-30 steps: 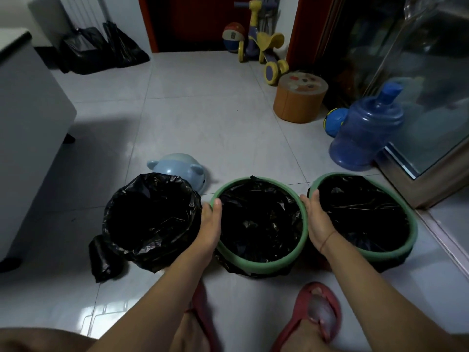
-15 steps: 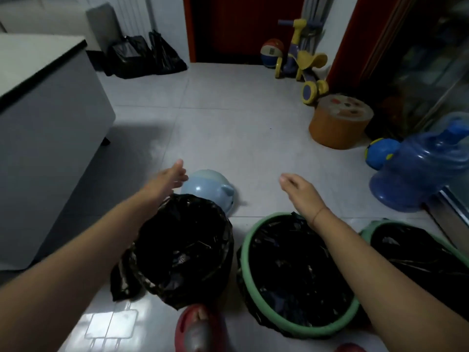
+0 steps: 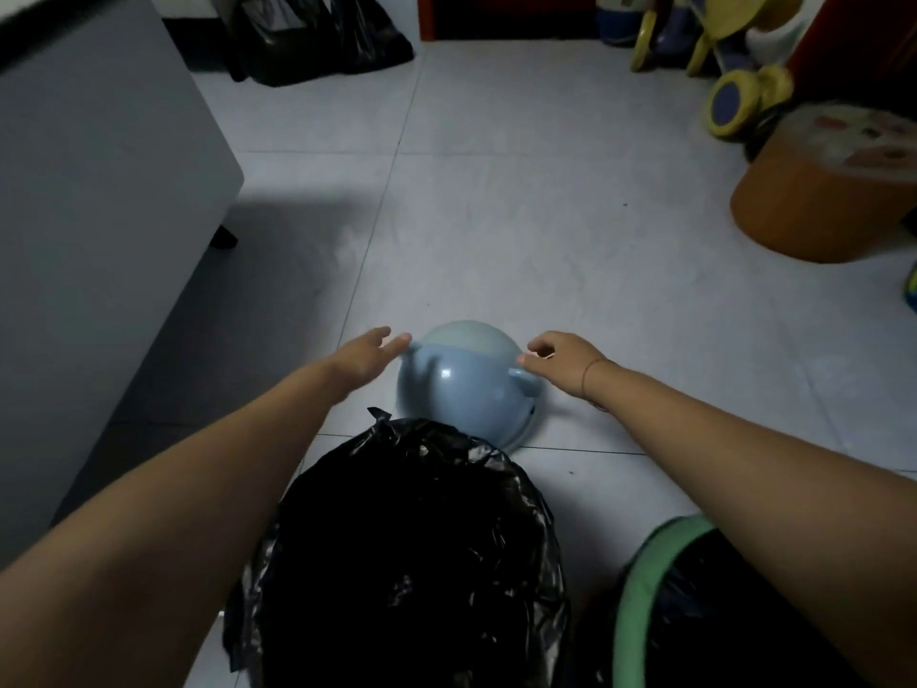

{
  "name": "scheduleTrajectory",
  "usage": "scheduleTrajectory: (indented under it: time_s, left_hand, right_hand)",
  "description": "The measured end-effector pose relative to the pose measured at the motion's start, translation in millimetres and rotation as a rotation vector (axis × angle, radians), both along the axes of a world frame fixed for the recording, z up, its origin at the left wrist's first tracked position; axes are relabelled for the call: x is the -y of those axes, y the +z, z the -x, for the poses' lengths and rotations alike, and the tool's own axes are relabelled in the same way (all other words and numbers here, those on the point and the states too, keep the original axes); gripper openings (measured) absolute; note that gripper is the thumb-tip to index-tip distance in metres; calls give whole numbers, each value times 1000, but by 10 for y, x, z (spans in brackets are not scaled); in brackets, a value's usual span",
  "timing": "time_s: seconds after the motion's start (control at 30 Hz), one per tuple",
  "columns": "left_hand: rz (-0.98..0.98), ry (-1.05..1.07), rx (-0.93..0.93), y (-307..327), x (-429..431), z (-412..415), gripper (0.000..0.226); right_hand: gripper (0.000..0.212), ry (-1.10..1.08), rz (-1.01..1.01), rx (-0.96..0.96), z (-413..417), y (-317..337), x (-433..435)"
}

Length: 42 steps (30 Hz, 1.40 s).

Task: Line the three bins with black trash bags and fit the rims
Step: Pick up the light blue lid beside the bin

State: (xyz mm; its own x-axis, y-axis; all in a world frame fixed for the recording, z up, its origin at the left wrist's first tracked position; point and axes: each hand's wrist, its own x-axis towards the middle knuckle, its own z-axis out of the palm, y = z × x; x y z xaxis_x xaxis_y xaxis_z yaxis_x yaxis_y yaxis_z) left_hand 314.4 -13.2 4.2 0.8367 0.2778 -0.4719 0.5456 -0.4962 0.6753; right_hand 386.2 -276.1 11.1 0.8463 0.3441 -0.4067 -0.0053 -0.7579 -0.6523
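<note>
Left-hand fingers (image 3: pixel 397 342): straight and released, grasping nothing; the tips sit at the left ear of the light-blue domed lid (image 3: pixel 466 384). Contact cannot be confirmed.

Right-hand fingers (image 3: pixel 538 346): loosely curled, grasping nothing; the thumb tip sits just beside the lid's right ear.

The left hand (image 3: pixel 364 362) and right hand (image 3: pixel 563 362) flank the lid, one on each side, with both forearms extended over the bins.

The lid rests dome-up on the tiled floor (image 3: pixel 546 216), just behind the unrimmed bin (image 3: pixel 412 563). That bin is lined with a black trash bag, whose crumpled edge drapes over the bin's mouth.

To its right stands a second bag-lined bin with a green rim (image 3: pixel 632 613) fitted.

A white cabinet (image 3: pixel 99 191) stands at left. Filled black bags (image 3: pixel 322 37) lie at the back. An orange stool (image 3: pixel 818 211) and a ride-on toy (image 3: pixel 744 86) stand at right.
</note>
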Motion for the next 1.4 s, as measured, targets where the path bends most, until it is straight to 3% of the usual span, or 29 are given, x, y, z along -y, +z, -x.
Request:
scheduleTrajectory:
  time_s: [0.13,0.23,0.43,0.73,1.07,1.23,1.4]
  left_hand:
    - [-65,-45,-7,-327,-102,-160,67]
    - [31,-26,2,-420,-178,-260,52]
    - [80,45,61,-374,-277,-234,27]
    - [172,85,321,645,-313,-11,4]
    - [105,85,539,1944,-417,793,8]
    - [151,6,534,2178,-306,1580,13]
    - [233,13,466,1956,-173,2225,12]
  right_hand:
    - [32,117,108,5,-120,-221,5]
    - [15,163,174,21,-156,-317,9]
    - [11,121,146,135,-149,-321,17]
    - [10,3,-79,306,-126,600,66]
    - [14,4,-347,398,610,1992,87]
    - [5,42,-397,321,1234,2103,237]
    - [19,45,-403,229,1810,1894,356]
